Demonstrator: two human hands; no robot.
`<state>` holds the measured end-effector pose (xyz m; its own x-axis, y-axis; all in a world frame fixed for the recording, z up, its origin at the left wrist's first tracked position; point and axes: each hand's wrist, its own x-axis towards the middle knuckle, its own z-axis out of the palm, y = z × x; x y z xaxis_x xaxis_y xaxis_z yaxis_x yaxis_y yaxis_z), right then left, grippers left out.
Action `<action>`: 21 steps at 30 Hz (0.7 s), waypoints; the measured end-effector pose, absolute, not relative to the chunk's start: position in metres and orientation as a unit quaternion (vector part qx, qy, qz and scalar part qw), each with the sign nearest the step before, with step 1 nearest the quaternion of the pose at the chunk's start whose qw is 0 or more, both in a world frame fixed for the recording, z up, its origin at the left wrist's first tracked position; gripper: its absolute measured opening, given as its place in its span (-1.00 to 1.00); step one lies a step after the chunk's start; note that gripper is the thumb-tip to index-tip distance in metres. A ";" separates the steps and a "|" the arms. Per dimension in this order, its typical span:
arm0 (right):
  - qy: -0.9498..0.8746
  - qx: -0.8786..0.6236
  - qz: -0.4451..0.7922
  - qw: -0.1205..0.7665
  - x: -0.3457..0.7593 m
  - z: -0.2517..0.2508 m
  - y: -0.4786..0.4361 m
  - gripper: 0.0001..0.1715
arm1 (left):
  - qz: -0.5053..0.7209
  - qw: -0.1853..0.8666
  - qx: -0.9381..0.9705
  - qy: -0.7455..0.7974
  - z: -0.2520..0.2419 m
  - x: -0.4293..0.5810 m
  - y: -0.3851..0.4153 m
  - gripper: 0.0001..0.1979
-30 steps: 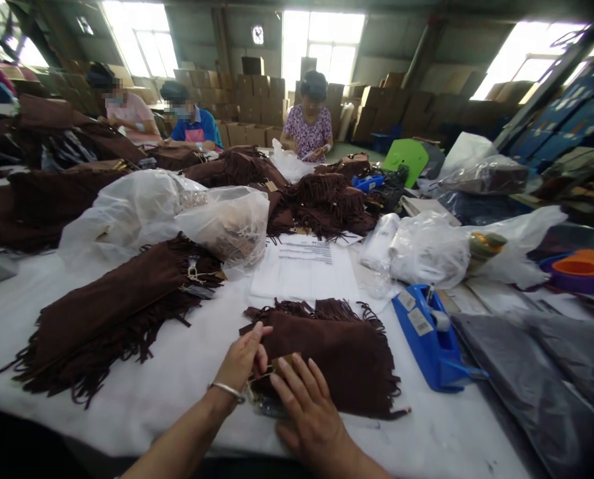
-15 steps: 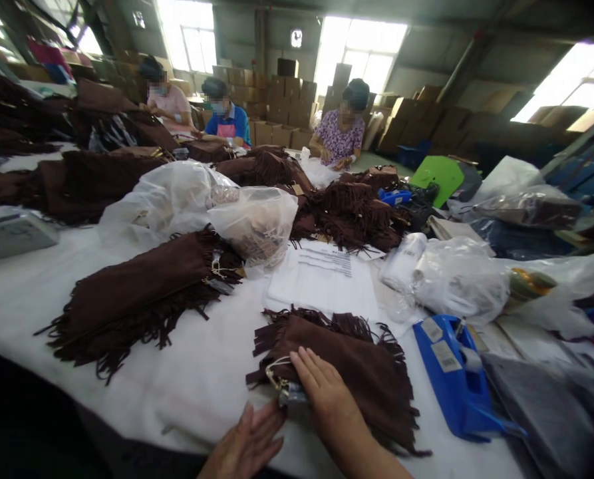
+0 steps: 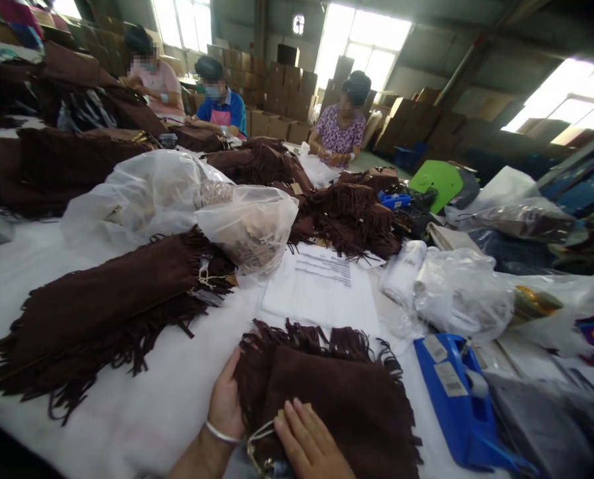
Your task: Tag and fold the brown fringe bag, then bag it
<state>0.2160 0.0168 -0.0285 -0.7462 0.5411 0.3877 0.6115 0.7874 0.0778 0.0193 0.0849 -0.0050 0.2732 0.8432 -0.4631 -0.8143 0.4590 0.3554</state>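
A dark brown fringed bag (image 3: 336, 399) lies in front of me on the white-covered table. My left hand (image 3: 227, 399), with a bangle on its wrist, grips the bag's left edge; its fingers are partly hidden by the fringe. Flat on the lower left of the bag rests my right hand (image 3: 309, 436), fingers stretched out over a small tan tag (image 3: 294, 407). Beside those fingers is a light cord loop (image 3: 259, 436) with metal hardware at the bag's left end. To the left lies another brown fringed bag (image 3: 112, 286).
Beyond the bag sits a stack of white printed sheets (image 3: 321, 293). On the right are a blue tape dispenser (image 3: 451, 399) and clear plastic bags (image 3: 466, 293). Stuffed translucent bags (image 3: 249, 226) and piled brown bags (image 3: 346, 213) stand behind. Three co-workers sit across the table.
My left hand has moved up and taken hold of the bag's left edge. The bag appears lifted or shifted toward me, and my right hand sits lower, still flat on it.
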 end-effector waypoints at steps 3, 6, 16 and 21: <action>-0.917 -0.334 -0.083 0.201 0.210 -0.034 0.008 -0.49 | 0.536 0.760 0.046 0.365 0.003 0.021 0.083 -0.49; -0.916 -0.349 -0.038 0.194 0.207 -0.037 0.002 -0.47 | 0.525 0.697 0.233 0.430 0.011 0.044 0.072 -0.50; -0.852 -0.352 0.261 0.286 0.300 -0.019 -0.051 -0.64 | 0.204 0.206 0.871 0.396 -0.004 0.097 0.031 -0.45; -0.414 -0.626 0.477 0.457 0.342 -0.006 -0.096 -0.43 | 0.047 0.107 0.955 0.271 -0.005 0.133 0.024 -0.20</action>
<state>0.3421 -0.0965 -0.0064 0.2013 0.9546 -0.2194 0.0830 -0.2398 -0.9673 0.1332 0.0240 -0.0047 0.8486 0.5281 0.0326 0.5079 -0.8303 0.2297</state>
